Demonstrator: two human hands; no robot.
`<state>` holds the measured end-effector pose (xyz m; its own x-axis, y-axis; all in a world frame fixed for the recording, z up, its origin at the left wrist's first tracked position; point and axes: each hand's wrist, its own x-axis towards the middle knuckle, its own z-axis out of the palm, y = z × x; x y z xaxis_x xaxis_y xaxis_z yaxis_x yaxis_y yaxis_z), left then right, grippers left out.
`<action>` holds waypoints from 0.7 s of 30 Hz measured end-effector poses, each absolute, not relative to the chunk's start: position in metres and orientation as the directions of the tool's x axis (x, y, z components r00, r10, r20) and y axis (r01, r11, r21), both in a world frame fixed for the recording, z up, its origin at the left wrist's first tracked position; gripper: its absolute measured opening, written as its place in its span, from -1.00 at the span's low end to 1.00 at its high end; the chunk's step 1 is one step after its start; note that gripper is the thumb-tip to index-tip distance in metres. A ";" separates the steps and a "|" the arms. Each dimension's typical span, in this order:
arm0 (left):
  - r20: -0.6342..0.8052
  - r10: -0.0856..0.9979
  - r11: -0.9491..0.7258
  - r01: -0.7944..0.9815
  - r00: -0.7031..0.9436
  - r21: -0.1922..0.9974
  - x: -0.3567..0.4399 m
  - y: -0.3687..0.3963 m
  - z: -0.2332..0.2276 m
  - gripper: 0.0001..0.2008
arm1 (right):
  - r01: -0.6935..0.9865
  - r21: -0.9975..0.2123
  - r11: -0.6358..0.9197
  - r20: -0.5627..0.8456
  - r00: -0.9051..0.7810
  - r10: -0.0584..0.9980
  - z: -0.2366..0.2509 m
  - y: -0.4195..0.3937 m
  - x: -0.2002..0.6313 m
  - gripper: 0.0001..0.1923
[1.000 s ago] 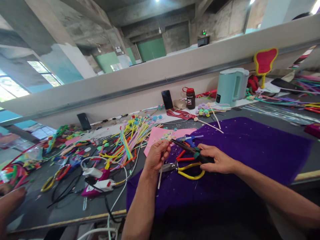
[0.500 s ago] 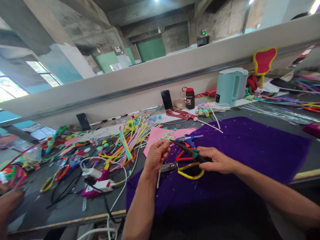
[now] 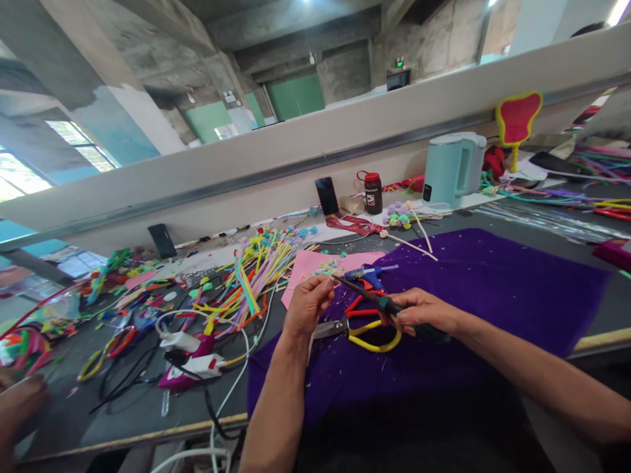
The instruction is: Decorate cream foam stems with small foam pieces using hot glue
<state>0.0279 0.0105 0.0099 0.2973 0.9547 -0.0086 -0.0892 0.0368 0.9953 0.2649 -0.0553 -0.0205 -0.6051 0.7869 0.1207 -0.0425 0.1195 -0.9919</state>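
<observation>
At the far left edge, a co-worker's hand (image 3: 20,401) rests low by the grey table (image 3: 123,414). Right of it lie a white-and-magenta glue gun (image 3: 194,368) and a loose heap of coloured pipe-cleaner stems (image 3: 251,276).

Your left hand (image 3: 308,303) is closed in a pinch on a thin cream-coloured stem with a small pastel flower head (image 3: 331,268), held above the purple felt cloth (image 3: 493,295). Your right hand (image 3: 419,310) is clenched on the green-handled dark pliers (image 3: 365,294), whose tip meets the stem just below the flower head. Yellow-handled scissors (image 3: 365,332) lie on the cloth beneath both hands.

The step in hand appears to be gripping or trimming the stem at the flower head. The next move would call for a steady left-hand pinch while you close the pliers squarely on the stem.
</observation>
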 end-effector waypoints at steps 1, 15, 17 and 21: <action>-0.016 0.955 0.045 -0.094 0.295 0.995 0.028 0.011 0.010 -0.72 | -0.016 -0.983 0.183 0.157 -0.590 0.792 -0.019 -0.055 0.265 -0.70; -0.119 0.938 0.189 -0.191 0.326 0.963 0.025 0.011 0.018 -0.68 | 0.199 -0.841 0.502 0.350 -0.507 0.788 -0.013 -0.055 0.270 -0.67; -0.122 0.936 0.189 -0.180 0.329 0.965 0.025 0.011 0.018 -0.68 | 0.201 -0.829 0.521 0.362 -0.517 0.775 -0.012 -0.055 0.269 -0.68; -0.115 0.937 0.180 -0.173 0.330 0.968 0.026 0.011 0.017 -0.70 | 0.209 -0.815 0.541 0.373 -0.526 0.764 -0.012 -0.056 0.268 -0.70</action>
<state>0.0258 0.0110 0.0171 0.3298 0.9370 -0.1149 -0.1730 0.1797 0.9684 0.2683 -0.0561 -0.0118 -0.5260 0.7644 0.3729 0.2089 0.5411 -0.8146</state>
